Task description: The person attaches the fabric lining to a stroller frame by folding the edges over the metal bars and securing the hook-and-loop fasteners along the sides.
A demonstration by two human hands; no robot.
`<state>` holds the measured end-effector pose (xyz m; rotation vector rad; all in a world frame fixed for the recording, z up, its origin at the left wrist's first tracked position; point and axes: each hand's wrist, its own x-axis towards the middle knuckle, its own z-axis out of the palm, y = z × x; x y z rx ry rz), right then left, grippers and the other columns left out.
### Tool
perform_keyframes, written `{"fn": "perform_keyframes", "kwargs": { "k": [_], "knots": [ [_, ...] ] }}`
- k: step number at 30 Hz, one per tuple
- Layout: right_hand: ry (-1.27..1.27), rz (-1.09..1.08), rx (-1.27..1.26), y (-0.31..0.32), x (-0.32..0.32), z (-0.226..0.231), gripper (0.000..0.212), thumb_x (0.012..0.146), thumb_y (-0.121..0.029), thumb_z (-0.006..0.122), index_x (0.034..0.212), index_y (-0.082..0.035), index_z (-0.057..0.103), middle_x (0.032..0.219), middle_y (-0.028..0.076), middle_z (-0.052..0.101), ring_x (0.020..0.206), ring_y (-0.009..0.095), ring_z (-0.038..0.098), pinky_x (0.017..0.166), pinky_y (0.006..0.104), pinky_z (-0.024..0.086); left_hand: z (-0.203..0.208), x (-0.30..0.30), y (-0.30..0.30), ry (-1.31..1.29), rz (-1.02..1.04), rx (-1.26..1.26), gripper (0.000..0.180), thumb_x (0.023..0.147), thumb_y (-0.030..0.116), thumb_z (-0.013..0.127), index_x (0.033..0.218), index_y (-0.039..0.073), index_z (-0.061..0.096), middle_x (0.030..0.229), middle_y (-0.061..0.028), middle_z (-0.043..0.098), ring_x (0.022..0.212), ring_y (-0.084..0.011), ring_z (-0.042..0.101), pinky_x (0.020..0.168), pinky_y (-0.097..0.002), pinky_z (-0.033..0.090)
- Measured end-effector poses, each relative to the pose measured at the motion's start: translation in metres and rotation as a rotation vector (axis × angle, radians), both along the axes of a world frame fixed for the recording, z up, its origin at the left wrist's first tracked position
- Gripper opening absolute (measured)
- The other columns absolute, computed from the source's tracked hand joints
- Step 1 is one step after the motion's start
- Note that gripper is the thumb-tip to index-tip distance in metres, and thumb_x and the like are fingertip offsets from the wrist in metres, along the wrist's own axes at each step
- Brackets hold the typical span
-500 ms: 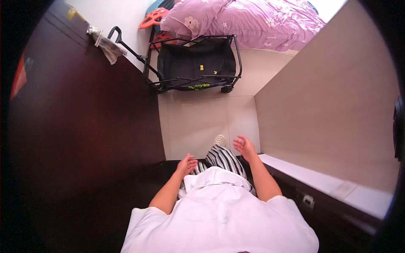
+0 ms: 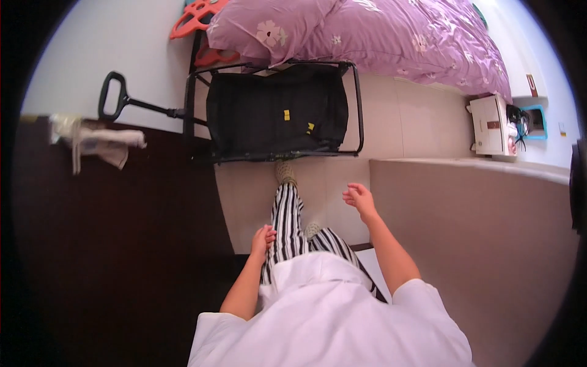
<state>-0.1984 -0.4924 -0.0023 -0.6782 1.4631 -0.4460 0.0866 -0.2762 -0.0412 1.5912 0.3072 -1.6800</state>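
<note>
Floor (image 2: 244, 189): pale tile
Left hand (image 2: 263, 240): loosely curled, empty
Right hand (image 2: 360, 199): half open, empty
Cart (image 2: 244, 116): ahead of both, nearer the right; long axis crosswise, handle (image 2: 150, 107) pointing left
Bed (image 2: 416, 37): just beyond

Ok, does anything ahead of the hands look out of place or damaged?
No spill or clear damage shows. The one oddity: two small yellow patches inside the folding wagon, standing out brightly against its black; whether labels or scraps, I can't tell.
</note>
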Motion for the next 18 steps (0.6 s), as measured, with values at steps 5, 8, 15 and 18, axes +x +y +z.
{"fn": "perform_keyframes", "kwargs": {
  "k": [5, 8, 15, 18],
  "knots": [
    [0.092, 0.073, -0.186, -0.091, 0.021, -0.073, 0.021, 0.089, -0.012, 0.052, 0.108, -0.002, 0.053, 0.086, 0.008, 0.062, 0.073, 0.013, 0.06, 0.064, 0.0241, 0.049, -0.005, 0.009, -0.116, -0.036, -0.11, -0.002, 0.03, 0.094, 0.028, 0.045, 0.113, 0.006, 0.052, 0.09, -0.005, 0.061, 0.072, -0.0096, 0.056, 0.062, -0.0218, 0.046],
    [0.254, 0.256, -0.263, -0.137, 0.052, -0.139, 0.021, 0.086, -0.008, 0.051, 0.107, -0.004, 0.055, 0.089, 0.007, 0.062, 0.075, 0.015, 0.061, 0.064, 0.0256, 0.049, -0.032, -0.001, -0.122, 0.005, -0.148, 0.008, 0.03, 0.093, 0.027, 0.047, 0.112, 0.005, 0.053, 0.092, -0.0054, 0.061, 0.072, -0.0092, 0.057, 0.063, -0.0212, 0.047],
    [1.019, 1.313, -0.435, -0.193, 0.061, -0.289, 0.02, 0.081, -0.013, 0.051, 0.098, -0.012, 0.061, 0.105, 0.005, 0.057, 0.091, 0.025, 0.06, 0.069, 0.0364, 0.05, -0.046, -0.047, -0.138, -0.006, -0.16, 0.116, 0.025, 0.092, 0.018, 0.05, 0.112, 0.003, 0.052, 0.095, -0.0059, 0.06, 0.079, -0.0113, 0.057, 0.066, -0.024, 0.048],
    [1.104, 1.546, -0.453, -0.207, 0.047, -0.319, 0.014, 0.081, -0.015, 0.05, 0.086, -0.012, 0.063, 0.094, 0.006, 0.057, 0.084, 0.024, 0.061, 0.069, 0.0389, 0.051, -0.035, -0.056, -0.162, 0.076, -0.087, 0.175, 0.027, 0.093, 0.019, 0.049, 0.114, 0.003, 0.051, 0.099, -0.0068, 0.058, 0.083, -0.013, 0.057, 0.069, -0.0263, 0.049]
  ]
}}
